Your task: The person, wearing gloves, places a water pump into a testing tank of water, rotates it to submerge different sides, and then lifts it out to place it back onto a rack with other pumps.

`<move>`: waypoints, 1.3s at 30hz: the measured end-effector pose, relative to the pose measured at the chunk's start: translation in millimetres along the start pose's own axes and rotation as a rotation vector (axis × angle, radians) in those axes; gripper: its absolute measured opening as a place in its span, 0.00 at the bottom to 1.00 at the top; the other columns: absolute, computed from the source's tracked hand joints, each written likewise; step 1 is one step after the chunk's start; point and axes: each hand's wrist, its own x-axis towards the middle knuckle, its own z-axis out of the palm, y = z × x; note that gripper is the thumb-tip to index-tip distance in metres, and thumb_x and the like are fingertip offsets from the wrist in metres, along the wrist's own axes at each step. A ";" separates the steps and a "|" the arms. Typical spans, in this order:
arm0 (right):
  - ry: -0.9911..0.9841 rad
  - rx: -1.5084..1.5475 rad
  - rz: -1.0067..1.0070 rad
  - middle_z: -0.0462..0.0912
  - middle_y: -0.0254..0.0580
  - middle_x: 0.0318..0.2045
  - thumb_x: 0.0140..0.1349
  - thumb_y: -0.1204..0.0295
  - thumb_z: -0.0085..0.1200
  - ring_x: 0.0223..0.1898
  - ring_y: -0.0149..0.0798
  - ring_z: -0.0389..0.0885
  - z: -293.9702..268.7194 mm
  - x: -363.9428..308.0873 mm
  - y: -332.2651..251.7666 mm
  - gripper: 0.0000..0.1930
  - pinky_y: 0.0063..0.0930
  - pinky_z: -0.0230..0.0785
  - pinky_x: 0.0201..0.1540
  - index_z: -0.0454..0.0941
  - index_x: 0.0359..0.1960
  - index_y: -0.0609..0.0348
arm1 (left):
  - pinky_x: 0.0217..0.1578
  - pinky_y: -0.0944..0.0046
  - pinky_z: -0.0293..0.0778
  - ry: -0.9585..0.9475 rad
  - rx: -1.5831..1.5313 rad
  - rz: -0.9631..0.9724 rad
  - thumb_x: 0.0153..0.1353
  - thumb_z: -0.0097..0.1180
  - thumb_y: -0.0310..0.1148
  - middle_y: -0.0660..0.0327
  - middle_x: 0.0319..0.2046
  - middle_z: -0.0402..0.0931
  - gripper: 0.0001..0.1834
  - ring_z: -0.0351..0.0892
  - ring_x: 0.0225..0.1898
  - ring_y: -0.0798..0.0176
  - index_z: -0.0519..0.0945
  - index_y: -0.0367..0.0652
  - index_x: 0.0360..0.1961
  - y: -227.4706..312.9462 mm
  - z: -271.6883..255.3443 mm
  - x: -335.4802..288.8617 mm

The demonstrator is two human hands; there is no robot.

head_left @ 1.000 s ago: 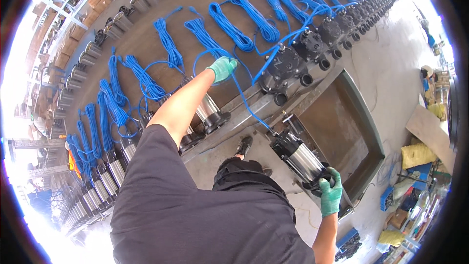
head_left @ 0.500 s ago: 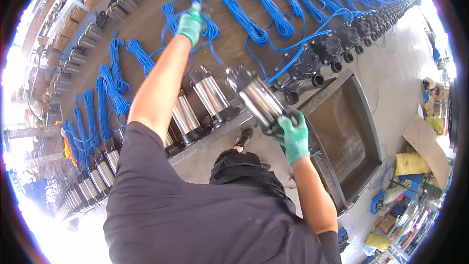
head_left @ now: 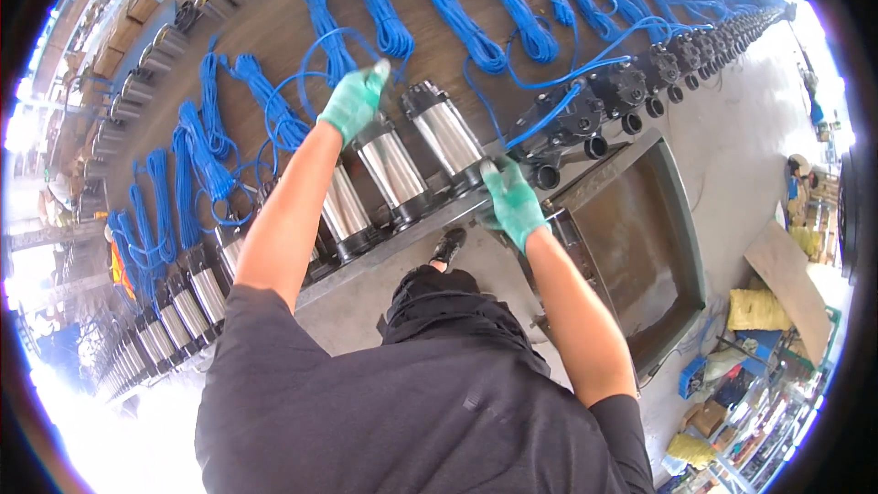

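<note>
A silver-and-black cylindrical pump (head_left: 445,135) stands near the bench's front edge, in line with similar pumps (head_left: 391,165) to its left. My right hand (head_left: 514,203), in a green glove, is closed at its black base, with the thumb against the rim. My left hand (head_left: 352,105), also gloved in green, hovers over the top of the neighbouring pump, beside a loose blue cable loop. Its fingers look partly stretched out, and nothing is visible in them. Behind it lies a bundled blue cable (head_left: 382,14).
Black pump parts with round outlets (head_left: 576,119) line the bench edge to the right. A metal trough (head_left: 672,210) stands beside the bench at right. More cable coils (head_left: 462,23) cover the bench top. Shelves with boxes (head_left: 123,32) stand far left.
The pump in my right hand has gone from tilted over the bench edge to standing in the row. My left hand has drawn back from the cable bundle toward the pumps.
</note>
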 end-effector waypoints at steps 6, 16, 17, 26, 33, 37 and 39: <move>-0.004 0.216 0.082 0.84 0.47 0.43 0.75 0.55 0.50 0.35 0.37 0.86 -58.9 -57.4 85.2 0.25 0.30 0.80 0.38 0.69 0.65 0.57 | 0.40 0.62 0.80 -0.513 -0.244 0.148 0.75 0.51 0.51 0.58 0.34 0.85 0.26 0.84 0.35 0.66 0.83 0.35 0.43 77.5 82.8 -93.3; 0.410 0.582 0.202 0.85 0.51 0.43 0.76 0.56 0.47 0.32 0.43 0.87 -119.1 -190.8 210.1 0.23 0.34 0.82 0.36 0.71 0.62 0.61 | 0.52 0.55 0.73 0.006 -0.096 0.750 0.73 0.53 0.38 0.43 0.44 0.82 0.18 0.81 0.47 0.43 0.78 0.32 0.53 120.6 212.7 -51.9; 0.455 0.603 0.228 0.85 0.51 0.44 0.76 0.56 0.47 0.32 0.43 0.87 -119.5 -198.4 220.5 0.23 0.34 0.82 0.35 0.71 0.61 0.61 | 0.47 0.55 0.74 0.034 -0.255 0.740 0.74 0.53 0.40 0.49 0.40 0.81 0.17 0.80 0.40 0.51 0.78 0.34 0.50 118.1 225.3 -35.9; 0.495 0.712 0.262 0.84 0.54 0.45 0.76 0.55 0.45 0.32 0.45 0.88 -107.3 -229.6 271.8 0.23 0.35 0.82 0.35 0.71 0.61 0.61 | 0.37 0.65 0.69 -0.145 -0.610 0.636 0.75 0.48 0.55 0.69 0.29 0.76 0.24 0.70 0.32 0.72 0.79 0.44 0.38 124.9 247.5 -10.1; 0.447 0.650 0.166 0.85 0.54 0.44 0.77 0.56 0.45 0.32 0.45 0.88 -109.0 -229.2 269.5 0.22 0.35 0.82 0.35 0.71 0.60 0.62 | 0.33 0.61 0.68 -0.340 -0.450 0.678 0.75 0.46 0.56 0.66 0.24 0.74 0.28 0.70 0.29 0.69 0.76 0.41 0.30 132.1 263.8 -154.0; 0.465 0.653 -0.019 0.81 0.52 0.52 0.75 0.56 0.48 0.41 0.46 0.86 -106.9 -217.9 234.0 0.26 0.38 0.82 0.42 0.65 0.68 0.55 | 0.34 0.63 0.68 -0.470 -0.528 0.727 0.75 0.45 0.57 0.65 0.24 0.73 0.29 0.70 0.29 0.70 0.77 0.40 0.30 155.8 258.8 -219.8; 0.460 0.798 -0.025 0.80 0.50 0.53 0.74 0.58 0.50 0.42 0.45 0.86 -99.7 -210.7 207.0 0.27 0.39 0.82 0.43 0.62 0.70 0.53 | 0.34 0.65 0.68 -0.590 -0.618 0.599 0.75 0.46 0.58 0.67 0.23 0.72 0.29 0.69 0.29 0.71 0.77 0.41 0.30 161.1 267.4 -246.7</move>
